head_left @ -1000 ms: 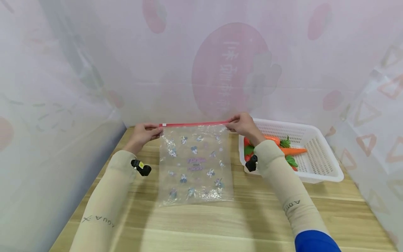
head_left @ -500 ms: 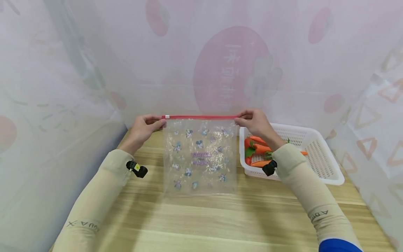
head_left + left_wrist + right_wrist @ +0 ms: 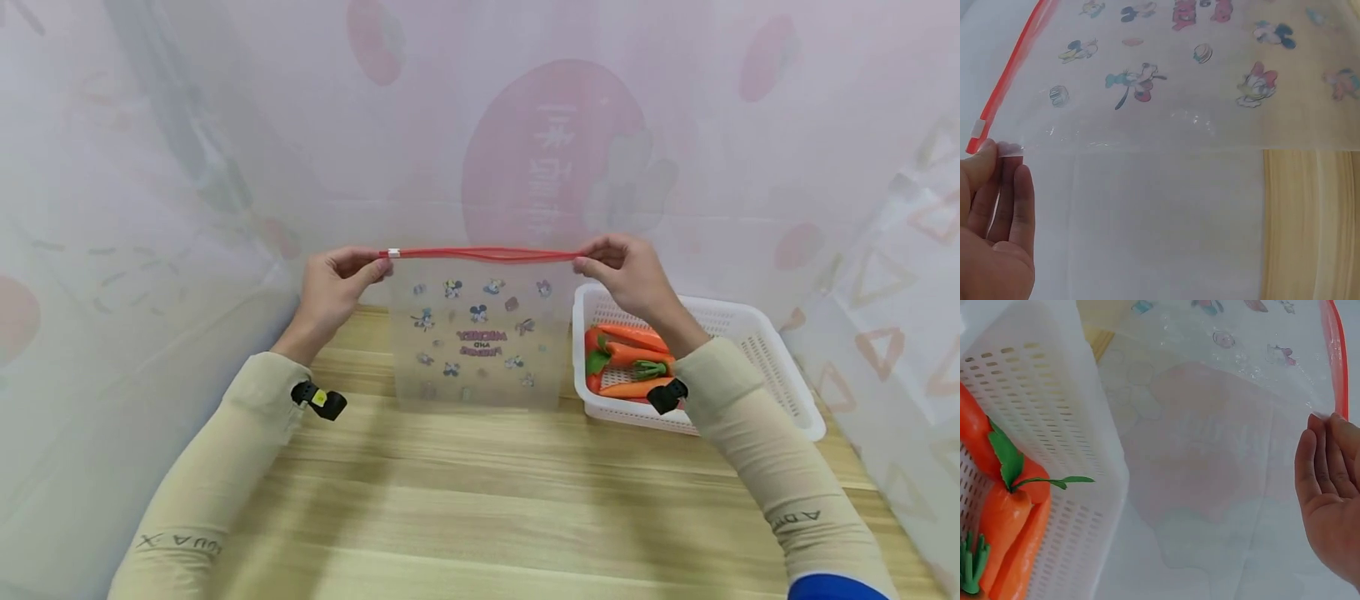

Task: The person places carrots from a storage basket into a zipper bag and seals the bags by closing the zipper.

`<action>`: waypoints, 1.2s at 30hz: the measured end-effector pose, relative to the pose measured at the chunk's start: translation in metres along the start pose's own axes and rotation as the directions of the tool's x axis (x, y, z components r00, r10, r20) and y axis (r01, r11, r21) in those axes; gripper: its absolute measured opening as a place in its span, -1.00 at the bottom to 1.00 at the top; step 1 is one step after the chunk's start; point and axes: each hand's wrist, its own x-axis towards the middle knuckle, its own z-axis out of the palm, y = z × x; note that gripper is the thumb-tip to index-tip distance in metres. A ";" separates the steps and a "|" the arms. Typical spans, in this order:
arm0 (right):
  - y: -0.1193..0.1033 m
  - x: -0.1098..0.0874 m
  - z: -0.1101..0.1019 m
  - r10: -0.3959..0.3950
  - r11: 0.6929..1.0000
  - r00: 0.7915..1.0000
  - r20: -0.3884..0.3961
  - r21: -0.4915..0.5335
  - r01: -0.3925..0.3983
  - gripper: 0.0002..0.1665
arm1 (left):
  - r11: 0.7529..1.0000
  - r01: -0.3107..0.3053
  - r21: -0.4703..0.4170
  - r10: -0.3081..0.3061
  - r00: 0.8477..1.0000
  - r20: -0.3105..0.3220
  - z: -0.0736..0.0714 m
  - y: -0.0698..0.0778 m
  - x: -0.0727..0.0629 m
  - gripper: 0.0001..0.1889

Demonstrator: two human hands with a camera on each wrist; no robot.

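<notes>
A clear zipper bag [image 3: 480,333] with cartoon prints hangs upright between both hands, its red zip edge on top. The left hand [image 3: 333,287] pinches the top left corner, beside the white slider [image 3: 394,253]. At the opposite corner the right hand [image 3: 630,275] pinches the zip edge between thumb and fingers. The two red strips stand slightly apart near the middle. In the left wrist view, the thumb and fingertips of the left hand [image 3: 997,212] hold the bag just below the slider. The right wrist view shows the right hand [image 3: 1335,487] at the other corner.
A white perforated basket [image 3: 780,375] stands to the right, partly behind the right forearm. Inside lie several orange carrots [image 3: 633,354] with green tops. The wooden table [image 3: 480,500] meets printed cloth walls [image 3: 360,167] at the back and sides.
Both hands have risen, lifting the bag from lying near the table to hanging upright. The hands have moved slightly apart, and the zip strips now show a small gap.
</notes>
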 end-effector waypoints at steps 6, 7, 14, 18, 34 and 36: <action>-0.006 -0.008 -0.010 -0.123 0.992 0.992 -0.034 -0.002 0.123 -0.81 | 0.994 -0.106 0.020 0.106 0.994 -0.011 -0.002 0.010 -0.004 -0.76; -0.006 -0.011 -0.011 -0.144 0.990 0.989 -0.036 -0.006 0.144 -0.83 | 0.993 -0.118 0.023 0.118 0.993 -0.005 -0.002 0.011 -0.006 -0.77; 0.000 -0.033 -0.012 -0.260 0.965 0.965 -0.012 0.003 0.260 -0.87 | 0.985 -0.173 -0.001 0.173 0.984 0.042 -0.005 0.010 -0.032 -0.82; 0.004 -0.052 -0.010 -0.301 0.953 0.953 -0.012 0.037 0.302 -0.85 | 0.978 -0.210 -0.007 0.210 0.976 0.058 -0.006 0.010 -0.048 -0.85; 0.019 -0.115 0.016 -0.468 0.881 0.884 0.001 0.081 0.466 -0.60 | 0.985 -0.171 0.022 0.168 0.981 0.094 -0.013 -0.003 -0.113 -0.86; 0.022 -0.121 0.021 -0.461 0.884 0.887 0.003 0.080 0.460 -0.59 | 0.986 -0.168 0.012 0.166 0.980 0.109 -0.014 -0.008 -0.118 -0.85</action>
